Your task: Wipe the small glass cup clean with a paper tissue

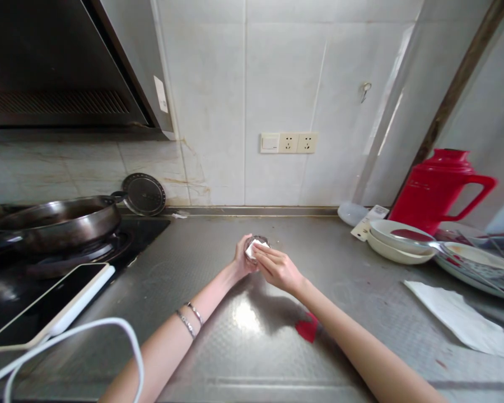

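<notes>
My left hand (243, 258) is wrapped around a small round dark-rimmed cup-like vessel (268, 240) over the steel counter. Its full shape is hidden behind my fingers. A crumpled white tissue (252, 248) sits at the vessel's mouth. My right hand (279, 268) has its fingers closed on that tissue and presses it against the inside of the rim. Both hands meet near the middle of the counter, and two bracelets (189, 320) circle my left forearm.
At left, a steel pan (79, 226) stands on the black hob (145, 232), with a phone (46, 305) and white cable (117, 322) in front. On the right are a red thermos jug (434, 190), stacked bowls (397, 252) and a folded white paper sheet (462, 319). A tiled wall closes the back.
</notes>
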`<state>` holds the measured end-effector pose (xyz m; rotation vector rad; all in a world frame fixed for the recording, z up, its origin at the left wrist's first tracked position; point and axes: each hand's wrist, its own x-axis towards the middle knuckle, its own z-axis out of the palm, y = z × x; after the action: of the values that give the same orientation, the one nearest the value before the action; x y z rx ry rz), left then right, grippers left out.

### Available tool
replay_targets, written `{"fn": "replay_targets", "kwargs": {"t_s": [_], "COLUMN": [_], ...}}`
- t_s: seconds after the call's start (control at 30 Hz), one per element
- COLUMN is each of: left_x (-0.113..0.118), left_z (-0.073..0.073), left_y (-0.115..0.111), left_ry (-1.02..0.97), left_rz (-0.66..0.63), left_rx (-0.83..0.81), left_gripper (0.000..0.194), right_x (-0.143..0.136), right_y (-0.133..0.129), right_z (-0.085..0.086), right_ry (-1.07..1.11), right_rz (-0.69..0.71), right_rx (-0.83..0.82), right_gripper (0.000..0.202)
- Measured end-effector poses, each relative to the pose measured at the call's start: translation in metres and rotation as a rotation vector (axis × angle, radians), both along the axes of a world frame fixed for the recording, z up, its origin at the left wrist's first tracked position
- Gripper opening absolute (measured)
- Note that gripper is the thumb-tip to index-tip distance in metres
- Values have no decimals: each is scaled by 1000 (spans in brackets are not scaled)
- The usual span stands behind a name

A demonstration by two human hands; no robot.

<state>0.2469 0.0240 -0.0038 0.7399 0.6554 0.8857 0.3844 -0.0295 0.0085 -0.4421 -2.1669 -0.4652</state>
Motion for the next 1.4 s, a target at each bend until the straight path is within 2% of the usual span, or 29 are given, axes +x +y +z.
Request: {"fn": "replay_targets", "kwargs": {"t_s": [0.13,0.23,0.33,0.4,0.47,0.6,0.73,0.8,0.9,1.03,1.1,1.17,1.23,1.4], "left_x": [-2,-9,-14,-15,-14,-14,-16,-17,-17,-13,-11,-10,-10,-10], "left_z": [4,7,9,9,9,10,16,18,19,16,14,12,11,8], "left_y": [1,5,7,7,7,3,1,1,3,3,2,0,-1,0], "left_ry": [1,73,131,163,179,176,145,202,353,538,613,679,741,849], "left_rz": [109,120,21,-38,-61,-66,-164,-134,-6,180,250,277,278,239], "left_rx": [18,25,73,103,107,60,73,150,325,593,755,888,971,1084], "left_gripper": [46,48,54,58,60,62,66,61,60,85,94,103,111,124], "right_x": [-7,-2,10,19,26,31,30,30,29,24,21,19,18,13], "right_y": [-10,-10,2,13,24,40,50,52,53,48,44,41,40,50], "right_z": [0,4,8,9,7,-5,-19,-23,-25,-24,-23,-23,-22,-26], "right_ry": [17,174,507,736,857,975,1075,1095,1114,1123,1164,1217,1257,1380], "right_rz": [79,78,-56,-198,-245,-160,-74,-52,-45,6,123,270,358,340], "right_rx": [-77,-208,-373,-488,-609,-777,-897,-933,-944,-989,-1097,-1227,-1302,-1352], "right_gripper": [27,25,20,26,35,42,43,41,40,38,34,30,28,34]}}
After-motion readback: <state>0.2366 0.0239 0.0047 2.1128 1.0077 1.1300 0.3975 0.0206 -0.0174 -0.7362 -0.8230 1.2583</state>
